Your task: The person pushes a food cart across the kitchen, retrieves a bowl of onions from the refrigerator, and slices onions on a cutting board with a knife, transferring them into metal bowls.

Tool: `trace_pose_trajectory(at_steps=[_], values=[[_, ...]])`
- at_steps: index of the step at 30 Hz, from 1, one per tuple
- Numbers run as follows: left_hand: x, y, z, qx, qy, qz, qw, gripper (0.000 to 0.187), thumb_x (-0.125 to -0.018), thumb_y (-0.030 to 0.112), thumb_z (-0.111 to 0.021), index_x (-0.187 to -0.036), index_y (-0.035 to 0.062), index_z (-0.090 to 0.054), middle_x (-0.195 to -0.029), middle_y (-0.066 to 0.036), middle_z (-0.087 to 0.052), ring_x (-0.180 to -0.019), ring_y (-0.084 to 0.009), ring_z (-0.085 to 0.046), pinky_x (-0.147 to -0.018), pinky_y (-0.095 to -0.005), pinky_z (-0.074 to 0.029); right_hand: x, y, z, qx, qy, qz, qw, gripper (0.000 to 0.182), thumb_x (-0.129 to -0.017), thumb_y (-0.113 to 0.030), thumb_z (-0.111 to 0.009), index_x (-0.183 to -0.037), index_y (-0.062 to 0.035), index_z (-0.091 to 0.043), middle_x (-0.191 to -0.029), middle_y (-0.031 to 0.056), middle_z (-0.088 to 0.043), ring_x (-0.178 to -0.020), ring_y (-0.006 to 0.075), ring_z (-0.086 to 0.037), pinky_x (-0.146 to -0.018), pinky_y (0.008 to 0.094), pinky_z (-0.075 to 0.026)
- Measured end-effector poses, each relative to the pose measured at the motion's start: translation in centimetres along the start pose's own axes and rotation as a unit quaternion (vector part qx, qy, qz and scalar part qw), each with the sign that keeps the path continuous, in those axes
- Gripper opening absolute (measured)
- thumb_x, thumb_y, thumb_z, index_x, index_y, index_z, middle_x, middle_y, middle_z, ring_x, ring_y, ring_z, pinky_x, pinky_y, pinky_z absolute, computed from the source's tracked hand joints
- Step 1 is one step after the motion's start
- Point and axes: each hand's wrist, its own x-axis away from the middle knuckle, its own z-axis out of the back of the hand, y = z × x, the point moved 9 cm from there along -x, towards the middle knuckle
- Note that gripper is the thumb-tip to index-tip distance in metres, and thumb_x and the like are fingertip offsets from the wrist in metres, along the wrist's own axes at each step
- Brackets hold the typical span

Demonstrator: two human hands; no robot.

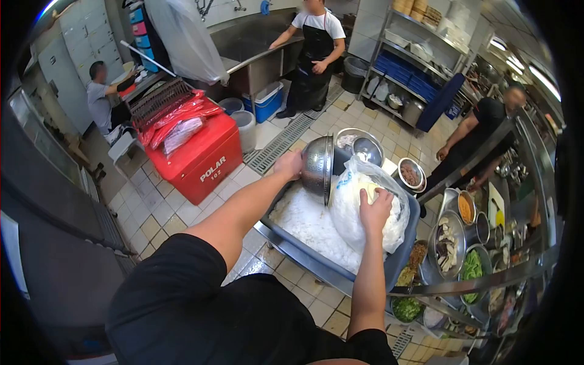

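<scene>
My left hand (289,164) is closed on the side of a metal colander (316,170), which is tipped on its side above the ice (304,222). The ice fills a grey tub (398,264). On the tub's right part lies a clear plastic bag (350,219) with something pale inside. My right hand (375,208) rests on top of this bag, its fingers spread. Just beyond the bag stand a metal bowl (379,145) and, to its right, a bowl of brownish food (410,174).
A red box (198,164) with red bags on it stands at the left. Containers of food, among them a bowl of sliced vegetables (447,243), line the right behind metal rails (486,283). People are at the back, far left and right. Shelves (407,91) stand behind.
</scene>
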Motion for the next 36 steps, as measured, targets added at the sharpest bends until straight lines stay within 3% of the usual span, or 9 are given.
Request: trace_pose_trajectory(at_steps=[5,11,15,19,21,23,26,33,36], values=[[-0.3,-1.5,0.7,0.064,0.004,0.058,0.996,0.029,-0.099,0.022,-0.055,-0.12,0.0041,-0.063,-0.116,-0.024,-0.073,-0.109,-0.0411,-0.071,-0.089,-0.0522,-0.058,0.2,-0.8,-0.4,-0.004,0.009,0.006,1.0,0.052,-0.089,-0.042,-0.075,-0.119,-0.0033,-0.059,-0.122,0.0191,-0.054,-0.117,0.0423,-0.054,-0.103,0.0518,-0.043],[-1.5,-1.7,-1.1,0.045,0.014,0.032,0.998,0.033,-0.103,0.027,-0.046,-0.117,0.0039,-0.064,-0.113,-0.024,-0.073,-0.107,-0.0418,-0.071,-0.089,-0.0531,-0.057,0.0,-0.9,0.2,-0.018,0.004,0.01,1.0,0.051,-0.089,-0.04,-0.076,-0.119,-0.0029,-0.059,-0.123,0.0203,-0.054,-0.118,0.043,-0.054,-0.104,0.0514,-0.042],[-1.1,-1.1,-0.6,0.063,0.014,0.012,0.998,0.035,-0.105,0.025,-0.042,-0.117,0.0021,-0.065,-0.111,-0.024,-0.074,-0.105,-0.0416,-0.072,-0.089,-0.0529,-0.057,0.7,-1.5,1.8,0.008,0.04,0.057,0.998,0.041,-0.089,-0.034,-0.076,-0.112,-0.002,-0.068,-0.117,0.017,-0.063,-0.12,0.0414,-0.055,-0.108,0.0511,-0.041],[-2.0,-1.3,-1.6,0.078,0.014,0.003,0.997,0.033,-0.105,0.023,-0.043,-0.118,0.0015,-0.064,-0.11,-0.023,-0.074,-0.105,-0.0407,-0.072,-0.087,-0.0523,-0.058,4.3,-3.6,5.4,0.044,0.144,0.114,0.982,0.028,-0.088,-0.015,-0.069,-0.112,-0.0019,-0.07,-0.106,0.0165,-0.068,-0.116,0.0389,-0.056,-0.109,0.0508,-0.039],[-1.5,-1.0,-1.5,0.073,0.001,-0.008,0.997,0.032,-0.105,0.021,-0.043,-0.121,0.0011,-0.062,-0.112,-0.022,-0.074,-0.105,-0.0403,-0.072,-0.087,-0.0519,-0.059,8.5,-4.4,7.8,0.039,0.195,0.077,0.977,0.021,-0.081,-0.001,-0.059,-0.099,-0.001,-0.07,-0.097,0.016,-0.069,-0.101,0.035,-0.06,-0.098,0.0466,-0.044],[-1.1,-1.1,-0.9,0.13,-0.003,0.019,0.991,0.033,-0.104,0.019,-0.042,-0.125,0.0011,-0.061,-0.113,-0.024,-0.073,-0.108,-0.0395,-0.072,-0.087,-0.0516,-0.059,12.6,-1.5,7.5,-0.06,0.184,-0.03,0.981,0.017,-0.075,0.005,-0.051,-0.081,0.0001,-0.065,-0.081,0.0151,-0.066,-0.078,0.0313,-0.06,-0.078,0.0417,-0.047],[-1.0,-0.8,-0.4,0.133,-0.037,0.014,0.99,0.033,-0.104,0.017,-0.042,-0.125,0.0,-0.06,-0.116,-0.023,-0.073,-0.108,-0.0368,-0.073,-0.089,-0.0501,-0.059,16.3,-0.3,6.0,-0.113,0.182,-0.104,0.971,0.011,-0.075,0.001,-0.048,-0.07,0.0019,-0.058,-0.067,0.0152,-0.06,-0.062,0.0295,-0.054,-0.063,0.0396,-0.045],[-1.2,-0.7,-0.7,0.205,-0.049,-0.021,0.977,0.034,-0.096,0.016,-0.055,-0.124,-0.0017,-0.056,-0.12,-0.026,-0.07,-0.112,-0.0407,-0.07,-0.093,-0.051,-0.056,16.9,0.8,5.6,0.014,0.239,-0.15,0.959,0.017,-0.077,-0.006,-0.049,-0.075,0.0034,-0.062,-0.069,0.0223,-0.062,-0.062,0.0357,-0.058,-0.065,0.0456,-0.047],[-0.6,-0.4,-0.2,0.208,-0.062,-0.05,0.975,0.053,-0.092,0.013,-0.059,-0.141,0.0024,-0.042,-0.126,-0.026,-0.062,-0.111,-0.0421,-0.069,-0.093,-0.0517,-0.056,16.3,-0.2,5.0,0.097,0.185,-0.168,0.963,0.02,-0.077,-0.01,-0.05,-0.079,0.0038,-0.066,-0.075,0.0252,-0.066,-0.069,0.043,-0.062,-0.069,0.0494,-0.048]])
